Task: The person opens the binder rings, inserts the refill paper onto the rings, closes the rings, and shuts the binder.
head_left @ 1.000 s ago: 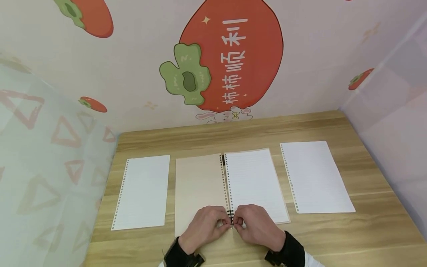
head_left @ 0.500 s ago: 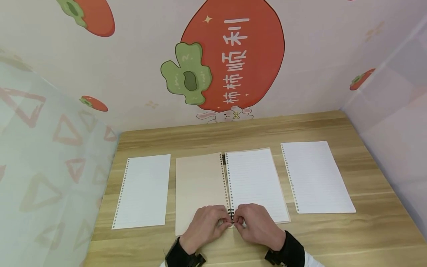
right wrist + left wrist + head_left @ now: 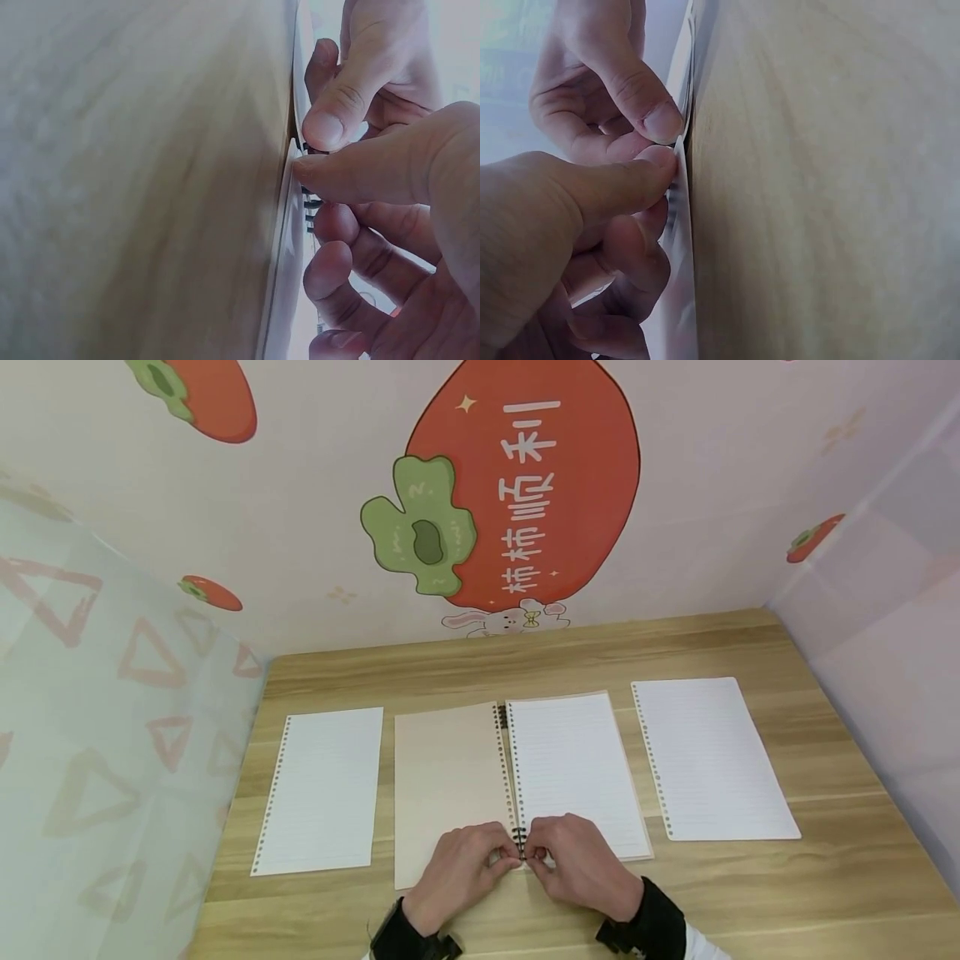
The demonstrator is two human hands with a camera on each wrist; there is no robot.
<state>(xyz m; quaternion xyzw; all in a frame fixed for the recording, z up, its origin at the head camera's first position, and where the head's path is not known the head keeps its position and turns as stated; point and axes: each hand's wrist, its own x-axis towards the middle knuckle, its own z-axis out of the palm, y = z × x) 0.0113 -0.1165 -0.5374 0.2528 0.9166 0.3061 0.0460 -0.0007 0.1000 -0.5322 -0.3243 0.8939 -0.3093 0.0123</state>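
Note:
An open loose-leaf notebook lies in the middle of the head view, its tan cover (image 3: 446,768) on the left and a stack of lined pages (image 3: 573,760) on the right. Black binder rings (image 3: 519,835) run between the halves at the lower end of the spine. My left hand (image 3: 467,862) and right hand (image 3: 576,864) meet there, each pinching the rings between thumb and fingers. The right wrist view shows the dark rings (image 3: 312,204) beside the fingertips, partly covered. Thumbs almost touch at the page edge in the left wrist view.
One loose punched sheet (image 3: 318,793) lies left of the notebook and another punched sheet (image 3: 712,760) lies to its right. The wooden table (image 3: 840,877) ends at a patterned wall (image 3: 300,527) behind, with pale panels at both sides.

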